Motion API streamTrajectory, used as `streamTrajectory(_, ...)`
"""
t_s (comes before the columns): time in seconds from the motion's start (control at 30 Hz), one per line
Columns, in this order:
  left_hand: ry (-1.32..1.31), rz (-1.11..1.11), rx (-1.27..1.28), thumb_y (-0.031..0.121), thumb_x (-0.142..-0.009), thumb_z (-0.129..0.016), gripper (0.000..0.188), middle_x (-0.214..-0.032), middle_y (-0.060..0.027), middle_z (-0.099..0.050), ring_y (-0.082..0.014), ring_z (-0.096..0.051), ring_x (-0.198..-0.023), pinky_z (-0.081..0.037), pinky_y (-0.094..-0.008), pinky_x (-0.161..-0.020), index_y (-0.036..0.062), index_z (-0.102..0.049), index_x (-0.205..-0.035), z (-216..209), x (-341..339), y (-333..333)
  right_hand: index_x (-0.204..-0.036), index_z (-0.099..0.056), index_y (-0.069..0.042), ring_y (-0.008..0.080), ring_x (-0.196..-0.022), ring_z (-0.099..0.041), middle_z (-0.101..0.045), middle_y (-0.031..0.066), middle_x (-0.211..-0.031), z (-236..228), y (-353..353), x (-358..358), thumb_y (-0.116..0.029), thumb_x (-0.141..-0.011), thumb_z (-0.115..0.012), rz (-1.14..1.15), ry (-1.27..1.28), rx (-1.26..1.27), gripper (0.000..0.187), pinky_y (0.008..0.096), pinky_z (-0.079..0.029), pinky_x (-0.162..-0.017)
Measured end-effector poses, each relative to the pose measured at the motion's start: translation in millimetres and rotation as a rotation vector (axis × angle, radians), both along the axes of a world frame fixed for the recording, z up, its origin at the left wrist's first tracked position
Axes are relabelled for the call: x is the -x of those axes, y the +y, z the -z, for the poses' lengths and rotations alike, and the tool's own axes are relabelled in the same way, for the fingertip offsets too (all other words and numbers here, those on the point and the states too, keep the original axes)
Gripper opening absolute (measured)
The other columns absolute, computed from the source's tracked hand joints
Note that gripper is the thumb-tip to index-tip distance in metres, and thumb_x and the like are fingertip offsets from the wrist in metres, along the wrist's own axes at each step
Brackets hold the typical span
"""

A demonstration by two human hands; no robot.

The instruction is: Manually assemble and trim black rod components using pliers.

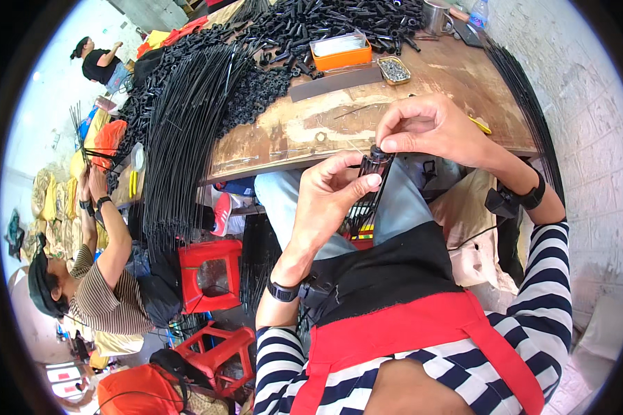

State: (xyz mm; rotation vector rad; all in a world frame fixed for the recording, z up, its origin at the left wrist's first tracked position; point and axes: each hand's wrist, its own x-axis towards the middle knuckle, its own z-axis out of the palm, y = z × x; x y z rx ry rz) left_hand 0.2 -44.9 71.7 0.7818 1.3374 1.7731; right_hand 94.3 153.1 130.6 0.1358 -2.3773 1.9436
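A bundle of thin black ribs [375, 166] with a round black hub at its top, like part of an umbrella frame, stands upright just off the table's near edge. My left hand [323, 197] grips it round the side, thumb in front. At the hub, the thumb and fingers of my right hand [432, 129] pinch the top; what small piece they may hold is hidden. A thin wire sticks out beside the hub. Below my hands the ribs run down between my knees.
On the wooden table [270, 142] lie a pile of black plastic tubes [367, 21], long black rods [194, 117], an orange box [342, 57] and a tin of small metal parts [394, 70]. Red stools [211, 277] stand left. A co-worker [104, 297] sits there with raised hands; another person stands farther back.
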Motion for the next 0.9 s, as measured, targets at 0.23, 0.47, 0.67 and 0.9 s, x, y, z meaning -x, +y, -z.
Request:
streamTrajectory(0.23,0.018,-0.027,0.043,0.000,-0.083,-0.070,0.024,-0.088,-0.0067,-0.071,-0.0065,-0.062,-0.078,-0.051,-0.0222,-0.071,-0.0003,-0.063,-0.106,-4.7,-9.0,5.1,-0.096,-0.066,0.000,0.0079,-0.084,-0.060,-0.065,0.0021,-0.089,-3.4,-0.8,-7.7,-0.014,-0.087,-0.068,0.042,-0.005,-0.038,0.017,0.0240,-0.049,-0.080)
streamTrajectory(0.47,0.036,-0.114,0.059,-0.001,-0.083,-0.070,0.026,-0.088,-0.0071,-0.071,-0.0072,-0.062,-0.078,-0.051,-0.0221,-0.072,0.0008,-0.063,-0.107,-6.4,-14.8,5.0,-0.094,-0.064,0.002,0.0089,-0.088,-0.059,-0.064,0.0026,-0.091,-2.6,-3.0,-6.0,-0.007,-0.087,-0.067,0.037,0.003,-0.001,0.012,0.0248,-0.048,-0.082)
streamTrajectory(0.67,0.048,-0.120,0.014,0.000,-0.083,-0.069,0.024,-0.089,-0.0066,-0.071,-0.0073,-0.062,-0.078,-0.051,-0.0222,-0.072,0.0011,-0.064,-0.107,-3.5,-14.4,5.5,-0.096,-0.063,0.002,0.0090,-0.088,-0.060,-0.064,0.0030,-0.093,-0.8,-4.7,-5.7,-0.008,-0.087,-0.067,0.062,-0.003,-0.056,0.014,0.0249,-0.048,-0.082)
streamTrajectory(0.9,0.048,-0.129,-0.010,-0.001,-0.083,-0.069,0.022,-0.086,-0.0050,-0.070,-0.0062,-0.061,-0.077,-0.050,-0.0213,-0.070,0.0012,-0.063,-0.105,-2.3,-15.3,5.7,-0.091,-0.064,0.001,0.0133,-0.085,-0.061,-0.064,0.0052,-0.090,-3.9,-5.6,-8.4,-0.005,-0.086,-0.066,0.048,0.201,-0.249,0.009,0.0279,-0.048,-0.078)
